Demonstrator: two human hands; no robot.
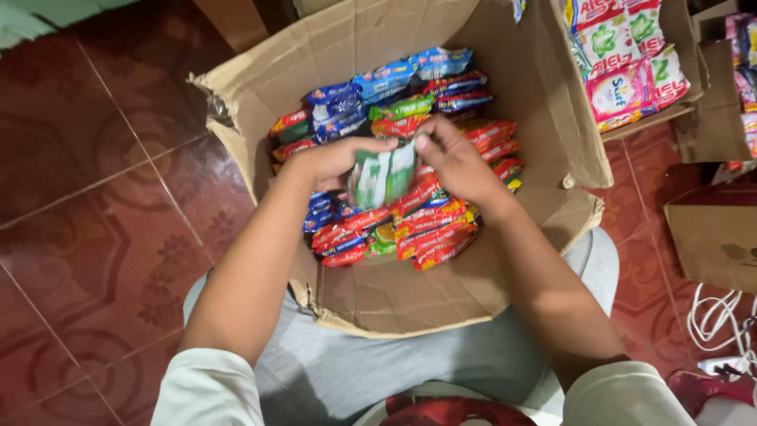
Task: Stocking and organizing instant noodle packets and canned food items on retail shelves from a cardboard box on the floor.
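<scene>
Head view: a seated person bends over an open carton standing on the red tiled floor. Both hands are closed on one green-and-white packet, held just above the carton's contents: the left hand grips its left edge and the right hand pinches its top right corner.

Below it lie stacked sachets, red, blue and green. They run in about three rows across the back and middle of the carton; the single pieces are too many and too overlapped to count. The near part of the carton floor is bare cardboard, so the carton looks roughly half full.

One packet is in hand. A second box of pink and green packs stands at the upper right, a third at the right, with white cables beside it.
</scene>
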